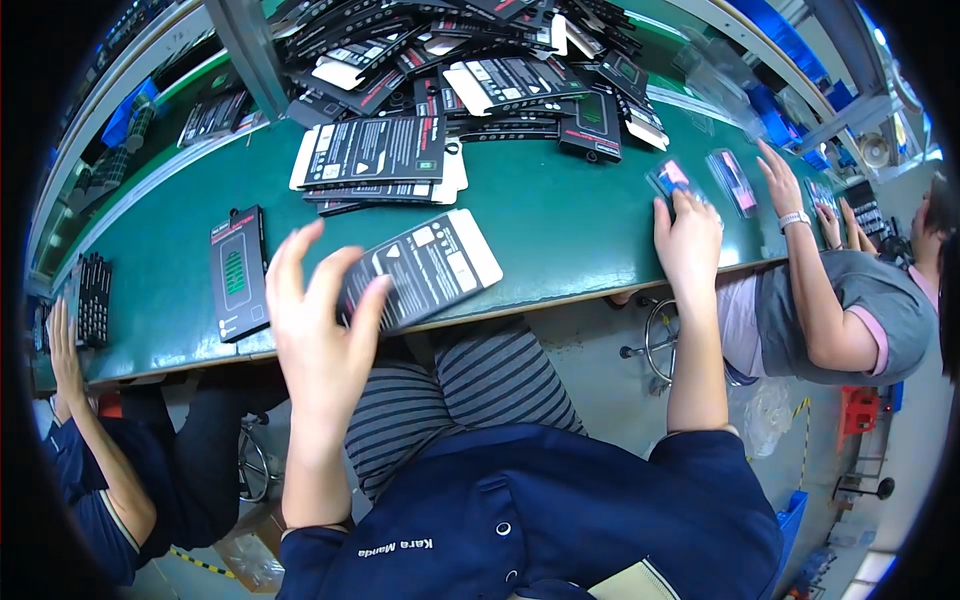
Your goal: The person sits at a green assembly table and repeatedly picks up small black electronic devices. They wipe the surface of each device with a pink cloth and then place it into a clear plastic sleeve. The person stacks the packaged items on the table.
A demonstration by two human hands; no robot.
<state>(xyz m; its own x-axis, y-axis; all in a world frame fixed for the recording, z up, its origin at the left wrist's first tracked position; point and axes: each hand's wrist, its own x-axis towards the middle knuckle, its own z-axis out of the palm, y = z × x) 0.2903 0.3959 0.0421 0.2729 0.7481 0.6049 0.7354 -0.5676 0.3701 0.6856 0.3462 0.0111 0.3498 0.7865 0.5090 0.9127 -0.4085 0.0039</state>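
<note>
My left hand is open, its fingers spread and curved, over the near edge of a flat black cardboard box with a white end flap folded out. Whether the fingertips touch that box I cannot tell. Left of this hand lies another flat black box with a green picture on its front. My right hand reaches far to the right, its fingers closed on a small flat clear-wrapped packet with pink and dark parts. A similar packet lies just beyond it.
A big heap of black boxes fills the far middle, with a short stack before it. Co-workers' hands rest on the green table at left and right. A metal post stands at the back left.
</note>
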